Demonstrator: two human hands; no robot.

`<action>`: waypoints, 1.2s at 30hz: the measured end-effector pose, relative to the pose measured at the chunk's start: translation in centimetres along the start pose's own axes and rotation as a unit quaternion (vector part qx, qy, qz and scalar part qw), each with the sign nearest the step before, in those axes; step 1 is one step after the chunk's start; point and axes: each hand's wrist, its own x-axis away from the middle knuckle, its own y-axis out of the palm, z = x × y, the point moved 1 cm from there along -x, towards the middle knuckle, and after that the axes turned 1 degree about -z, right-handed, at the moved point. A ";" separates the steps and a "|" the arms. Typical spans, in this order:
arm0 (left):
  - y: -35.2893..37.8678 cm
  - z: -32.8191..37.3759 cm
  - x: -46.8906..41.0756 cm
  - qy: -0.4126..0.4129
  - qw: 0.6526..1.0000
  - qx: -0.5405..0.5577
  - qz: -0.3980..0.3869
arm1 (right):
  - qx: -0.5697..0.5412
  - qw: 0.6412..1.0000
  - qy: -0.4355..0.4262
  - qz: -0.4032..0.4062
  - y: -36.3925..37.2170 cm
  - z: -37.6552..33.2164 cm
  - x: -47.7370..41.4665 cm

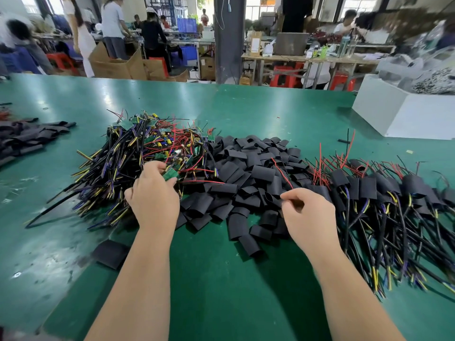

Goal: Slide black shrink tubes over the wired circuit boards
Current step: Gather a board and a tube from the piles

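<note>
Dozens of short black shrink tubes (246,173) lie heaped in the middle of the green table (221,107), right in front of us. Against the heap's left edge sits a tangled mound of small green circuit boards with black, yellow, purple and red wires (138,153). Against its right edge lies a row of wired boards sleeved in black tubing (369,188), their cables fanning toward the near right.

Our left hand (154,195) reaches into the mound, and its grip pinches one small green circuit board (170,174) between thumb and fingertips, just above the tangle. Our right hand (307,212) sits at the right side of the tube heap with its fingers curled, thumb and forefinger drawn close together at a tube. We cannot tell whether that grip actually holds it. Both forearms are bare and stretch over the near part of the table.

One flattened black tube (110,253) lies alone beside the left forearm, apart from the heap. Farther left, at the edge of view, we see a second pile of longer black sleeves (29,136). At the far right stands a white box (403,114) with blurred clear bags above it. Beyond the table, several people work at other tables among brown cardboard boxes (115,65) and red plastic stools (285,76), and a dark pillar (229,45) rises in the centre.
</note>
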 end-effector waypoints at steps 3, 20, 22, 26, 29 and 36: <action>0.0 0.1 -0.1 0.011 1.000 0.016 0.007 | -0.011 1.000 0.005 0.000 -0.1 -0.1 0.0; 0.2 -0.7 0.2 0.045 0.996 -0.037 -0.067 | -0.050 0.998 0.021 -0.013 -0.2 -0.4 0.2; 0.0 -0.3 0.2 0.068 0.996 -0.029 -0.040 | -0.056 0.998 0.022 -0.011 -0.2 -0.4 0.2; -0.8 0.9 0.4 0.069 0.994 0.081 0.020 | -0.079 0.996 0.027 -0.007 -0.2 -0.4 0.2; -1.5 1.8 1.0 0.112 0.985 0.121 0.056 | -0.149 0.986 0.062 -0.039 0.1 -0.8 0.3; -1.9 6.0 4.7 0.256 0.934 0.248 -0.017 | -0.549 0.768 0.190 -0.269 1.0 -2.4 0.9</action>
